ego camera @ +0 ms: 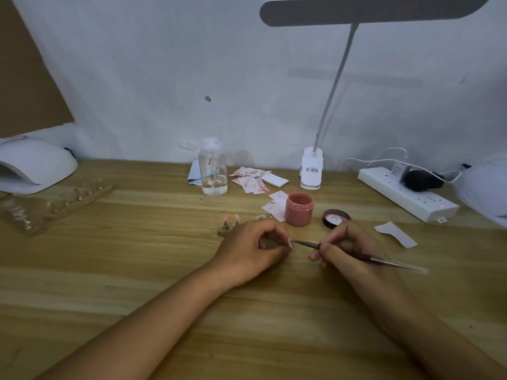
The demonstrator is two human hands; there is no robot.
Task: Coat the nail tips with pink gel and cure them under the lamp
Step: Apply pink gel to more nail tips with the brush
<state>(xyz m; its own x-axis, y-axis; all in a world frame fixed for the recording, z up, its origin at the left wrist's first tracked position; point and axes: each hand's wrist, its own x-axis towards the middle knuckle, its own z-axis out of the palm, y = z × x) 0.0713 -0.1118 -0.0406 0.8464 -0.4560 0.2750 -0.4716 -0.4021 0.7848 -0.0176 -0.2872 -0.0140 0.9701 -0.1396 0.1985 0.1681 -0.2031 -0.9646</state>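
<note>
The nail tip (290,244) is held low over the table (109,256), near its middle, pinched at the fingertips of the left hand (247,253); the point of the brush (307,243) is laid against it or very nearly so (the contact itself is too small to be made out). The likeliest fault from here is judged to be gel flooding over the tip's edge onto the pinching fingers, caused by an overloaded brush or too much pressure; a smear would then be carried to whatever is handled next. The tip could also be twisted or flicked out of so slight a pinch if the brush were pushed sideways; wet gel would be spoiled by a landing on the wood. The open jar (299,208) stands just beyond the hands, with its lid (336,218) beside it; either might be knocked by a reaching wrist. The lamp (35,165) lies well apart at the far left, so a wet tip would have to be carried across, past the stand (227,226) on which two pink tips are mounted.

The left hand is curled, with thumb and fingers closed on the tip; the right hand (345,250) is pinched round the brush as a pen is held, the handle's tail projecting to the right beyond it.
</note>
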